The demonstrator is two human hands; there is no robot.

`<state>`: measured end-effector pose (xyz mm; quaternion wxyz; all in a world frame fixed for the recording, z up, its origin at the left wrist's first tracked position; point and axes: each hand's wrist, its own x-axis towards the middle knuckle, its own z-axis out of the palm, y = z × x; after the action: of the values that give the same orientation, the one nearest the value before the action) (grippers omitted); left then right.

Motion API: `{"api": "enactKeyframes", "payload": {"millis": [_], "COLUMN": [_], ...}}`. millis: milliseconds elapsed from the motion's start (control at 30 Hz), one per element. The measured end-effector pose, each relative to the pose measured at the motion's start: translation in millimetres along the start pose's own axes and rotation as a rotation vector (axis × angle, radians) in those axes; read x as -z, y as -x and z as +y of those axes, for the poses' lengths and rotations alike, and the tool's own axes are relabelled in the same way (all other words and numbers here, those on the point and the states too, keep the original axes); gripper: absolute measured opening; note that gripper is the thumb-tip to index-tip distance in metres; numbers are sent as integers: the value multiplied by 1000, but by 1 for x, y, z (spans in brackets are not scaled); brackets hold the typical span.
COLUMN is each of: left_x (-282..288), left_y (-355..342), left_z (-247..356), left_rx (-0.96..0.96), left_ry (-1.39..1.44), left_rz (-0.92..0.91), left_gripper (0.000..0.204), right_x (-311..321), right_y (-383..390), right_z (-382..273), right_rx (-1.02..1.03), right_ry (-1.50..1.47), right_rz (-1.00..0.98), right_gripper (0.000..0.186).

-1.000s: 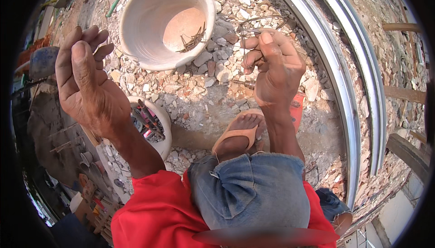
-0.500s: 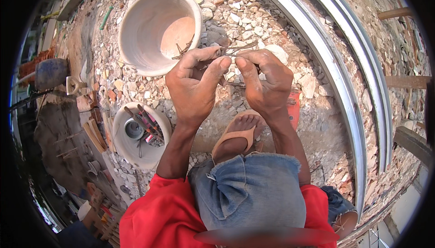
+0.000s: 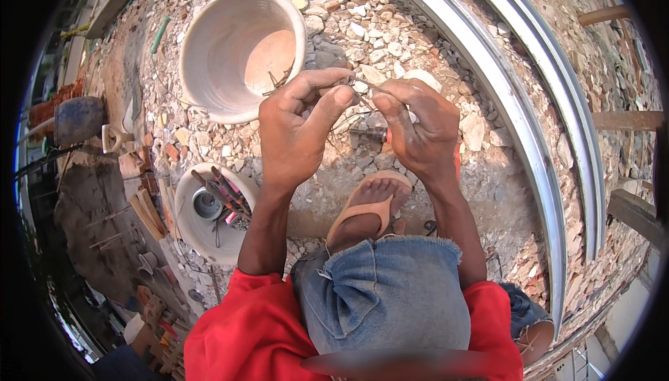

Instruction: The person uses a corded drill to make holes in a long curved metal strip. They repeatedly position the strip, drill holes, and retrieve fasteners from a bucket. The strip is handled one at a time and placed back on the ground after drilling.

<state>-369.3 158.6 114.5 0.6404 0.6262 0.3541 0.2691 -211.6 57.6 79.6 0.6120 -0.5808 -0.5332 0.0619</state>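
My left hand [image 3: 296, 130] is closed, thumb and forefinger pinching a thin dark wire [image 3: 367, 84] above the rubble. From the other side my right hand [image 3: 425, 127] grips the wire between thumb and fingers. The wire runs across the small gap between my fingertips, and its ends are partly hidden by them. Beneath my right hand lies a red tool with a dark metal nose [image 3: 376, 134], mostly covered by the hand. A large pale bucket [image 3: 209, 53] stands beyond my left hand, with thin dark twigs or wire pieces at its rim.
Near my left forearm, a smaller pale bucket [image 3: 189, 224] holds hand tools and a grey roll [image 3: 207, 203]. Two long metal channels [image 3: 502, 74] curve along the right. Broken stone [image 3: 355, 29] covers the ground, and my sandalled foot [image 3: 366, 207] rests below the hands.
My right hand has shifted slightly right and down, widening the gap to the left. More of the wire and the red tool's dark nose now show.
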Motion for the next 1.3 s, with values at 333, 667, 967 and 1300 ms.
{"api": "enactKeyframes", "payload": {"millis": [333, 667, 967, 1300], "left_x": [-10, -5, -25, -3], "left_y": [5, -15, -67, -27], "left_z": [-41, -20, 24, -70], "left_rx": [104, 64, -101, -120], "left_ry": [822, 398, 108, -175], "left_rz": [-241, -80, -265, -394], "left_gripper": [31, 29, 24, 25], "right_x": [-15, 4, 44, 46], "right_y": [6, -16, -57, -5], "right_z": [-17, -5, -26, 21], "right_rx": [-171, -268, -372, -200], "right_ry": [-28, -99, 284, 318], "right_rz": [141, -104, -148, -753], "right_gripper": [7, 41, 39, 27]}}
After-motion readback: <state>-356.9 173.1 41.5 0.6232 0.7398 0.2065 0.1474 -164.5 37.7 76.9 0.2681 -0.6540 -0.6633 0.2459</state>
